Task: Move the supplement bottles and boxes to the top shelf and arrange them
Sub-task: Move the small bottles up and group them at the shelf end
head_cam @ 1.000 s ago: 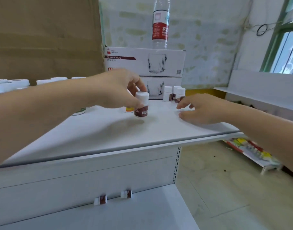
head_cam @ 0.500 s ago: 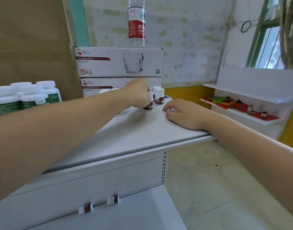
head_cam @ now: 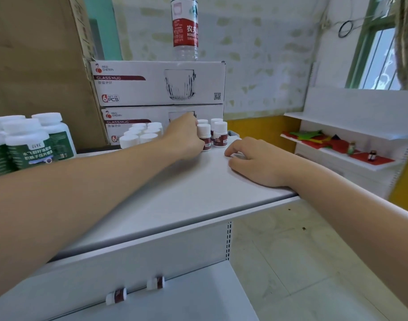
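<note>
One head-worn wide-angle view, facing forward and down across the top shelf point(head_cam: 175, 193) from its front edge. Both forearms enter from the bottom corners. The left hand point(head_cam: 183, 137) and right hand point(head_cam: 258, 161) sit mid-frame, near the lens. Frame centre falls close to the small bottle point(head_cam: 204, 137) gripped by the left fingers point(head_cam: 195, 126). Beyond the fingers, glass mug boxes point(head_cam: 159, 83) and wall fill the upper frame. Below them is the lower shelf point(head_cam: 186, 297), and right of the right fingers point(head_cam: 233, 147) are the floor point(head_cam: 291, 251) and a farther side rack point(head_cam: 351, 126). Frame edges are bowed.
</note>
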The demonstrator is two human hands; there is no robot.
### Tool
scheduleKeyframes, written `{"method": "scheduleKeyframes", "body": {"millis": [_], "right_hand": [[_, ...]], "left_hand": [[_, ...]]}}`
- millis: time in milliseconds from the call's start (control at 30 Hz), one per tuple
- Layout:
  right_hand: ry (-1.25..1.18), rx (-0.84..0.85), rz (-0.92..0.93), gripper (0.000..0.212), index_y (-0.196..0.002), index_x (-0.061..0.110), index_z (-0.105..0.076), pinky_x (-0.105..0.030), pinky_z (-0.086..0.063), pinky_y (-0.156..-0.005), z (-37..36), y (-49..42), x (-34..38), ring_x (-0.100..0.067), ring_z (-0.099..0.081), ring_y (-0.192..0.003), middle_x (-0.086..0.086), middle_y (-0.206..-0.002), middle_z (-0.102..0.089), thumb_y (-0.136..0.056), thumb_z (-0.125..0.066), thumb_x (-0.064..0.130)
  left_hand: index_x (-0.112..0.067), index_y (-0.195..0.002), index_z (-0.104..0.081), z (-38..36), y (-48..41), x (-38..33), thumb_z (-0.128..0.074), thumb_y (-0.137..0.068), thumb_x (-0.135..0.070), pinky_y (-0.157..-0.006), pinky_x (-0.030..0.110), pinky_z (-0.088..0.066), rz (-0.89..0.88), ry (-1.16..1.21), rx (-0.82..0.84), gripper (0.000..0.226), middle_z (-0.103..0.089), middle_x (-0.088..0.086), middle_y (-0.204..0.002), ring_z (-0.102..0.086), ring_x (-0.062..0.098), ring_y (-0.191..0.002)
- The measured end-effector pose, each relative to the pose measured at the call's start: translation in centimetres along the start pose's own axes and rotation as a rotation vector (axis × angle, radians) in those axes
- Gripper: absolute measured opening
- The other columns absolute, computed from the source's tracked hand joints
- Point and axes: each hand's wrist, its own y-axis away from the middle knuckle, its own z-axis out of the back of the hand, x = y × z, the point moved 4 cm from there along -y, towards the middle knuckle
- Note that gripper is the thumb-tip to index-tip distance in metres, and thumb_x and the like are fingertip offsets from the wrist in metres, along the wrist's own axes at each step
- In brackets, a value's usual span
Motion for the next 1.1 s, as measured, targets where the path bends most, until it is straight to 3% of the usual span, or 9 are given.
{"method": "scheduleKeyframes", "body": {"millis": [100, 233, 333, 467, 567, 667, 767, 967, 1100], "right_hand": [[0.001, -0.004, 0.002, 0.036, -0.131, 0.029, -0.052, -0.044, -0.041, -0.102, -0.1, -0.1, -0.1, -0.022, -0.047, -0.120, -0.002, -0.137, -0.049, -0.099, -0.040, 0.039], [0.001, -0.004, 0.010, 0.036, -0.131, 0.030, -0.051, -0.044, -0.039, -0.104, -0.2, -0.4, -0.3, -0.021, -0.046, -0.121, 0.000, -0.138, -0.048, -0.098, -0.041, 0.040], [0.004, -0.007, 0.013, 0.036, -0.131, 0.030, -0.051, -0.044, -0.039, -0.104, -0.2, -0.5, -0.5, -0.021, -0.046, -0.121, -0.001, -0.138, -0.048, -0.098, -0.041, 0.041], [0.008, -0.009, 0.013, 0.035, -0.130, 0.028, -0.054, -0.038, -0.040, -0.101, 0.1, -0.5, -0.2, -0.022, -0.049, -0.120, -0.002, -0.138, -0.052, -0.098, -0.043, 0.040], [0.038, -0.011, 0.015, 0.036, -0.130, 0.026, -0.055, -0.033, -0.039, -0.098, 0.5, 0.2, 0.1, -0.020, -0.050, -0.122, -0.001, -0.138, -0.054, -0.098, -0.044, 0.038], [0.084, -0.040, 0.021, 0.039, -0.133, 0.027, -0.053, -0.034, -0.039, -0.102, 1.3, 1.7, 0.2, -0.020, -0.050, -0.124, 0.002, -0.141, -0.053, -0.096, -0.047, 0.039], [0.075, -0.044, 0.029, 0.038, -0.131, 0.031, -0.053, -0.034, -0.040, -0.101, 2.1, 4.0, 0.5, -0.018, -0.049, -0.125, 0.004, -0.140, -0.053, -0.094, -0.049, 0.038], [0.155, -0.104, 0.153, 0.036, -0.128, 0.029, -0.056, -0.031, -0.040, -0.084, 2.2, 9.3, 2.4, -0.020, -0.053, -0.113, -0.002, -0.131, -0.056, -0.094, -0.050, 0.039], [0.169, -0.177, 0.250, 0.035, -0.123, 0.028, -0.058, -0.032, -0.041, -0.080, 1.4, 13.2, 4.0, -0.019, -0.052, -0.104, -0.002, -0.119, -0.055, -0.091, -0.051, 0.040]], "left_hand": [[-0.013, -0.120, -0.053, -0.4, 0.0, 0.0, -0.062, -0.086, -0.013, -0.070, 0.032, -0.038, 0.007, -0.044, -0.017, 0.036, -0.063, 0.008, -0.114, -0.056, 0.027, -0.100], [-0.011, -0.127, -0.046, -1.1, -0.1, 0.2, -0.060, -0.085, -0.014, -0.083, 0.037, -0.047, -0.001, -0.064, -0.016, 0.044, -0.062, 0.011, -0.119, -0.057, 0.032, -0.107], [-0.008, -0.119, -0.045, -1.1, 0.0, 0.0, -0.061, -0.086, -0.017, -0.067, 0.034, -0.042, 0.031, -0.069, -0.010, 0.038, -0.059, 0.010, -0.106, -0.054, 0.029, -0.093], [-0.011, -0.090, -0.047, 0.0, 1.8, -1.1, -0.059, -0.087, -0.017, -0.047, 0.025, -0.030, 0.007, -0.164, 0.076, 0.014, -0.051, 0.001, -0.077, -0.049, 0.018, -0.068], [-0.010, -0.101, -0.061, 1.5, 4.2, -1.9, -0.058, -0.090, -0.026, -0.066, 0.024, -0.043, -0.060, -0.320, 0.282, 0.020, -0.064, 0.005, -0.093, -0.056, 0.021, -0.079], [-0.028, -0.107, -0.057, 4.3, 7.3, -1.6, -0.055, -0.091, -0.037, -0.078, 0.028, -0.038, -0.088, -0.388, 0.357, 0.018, -0.056, 0.000, -0.104, -0.049, 0.021, -0.090], [-0.029, -0.129, -0.054, 7.2, 11.3, -0.7, -0.052, -0.093, -0.048, -0.086, 0.030, -0.040, -0.105, -0.493, 0.341, 0.041, -0.057, -0.006, -0.124, -0.050, 0.018, -0.102], [-0.033, -0.128, -0.054, 11.2, 19.5, 0.2, -0.051, -0.092, -0.053, -0.084, 0.028, -0.039, -0.087, -0.559, 0.249, 0.041, -0.058, -0.008, -0.126, -0.051, 0.014, -0.105], [-0.034, -0.127, -0.052, 11.9, 25.3, 1.3, -0.049, -0.091, -0.054, -0.082, 0.031, -0.043, -0.134, -0.703, 0.164, 0.041, -0.056, -0.007, -0.121, -0.050, 0.014, -0.099]]}}
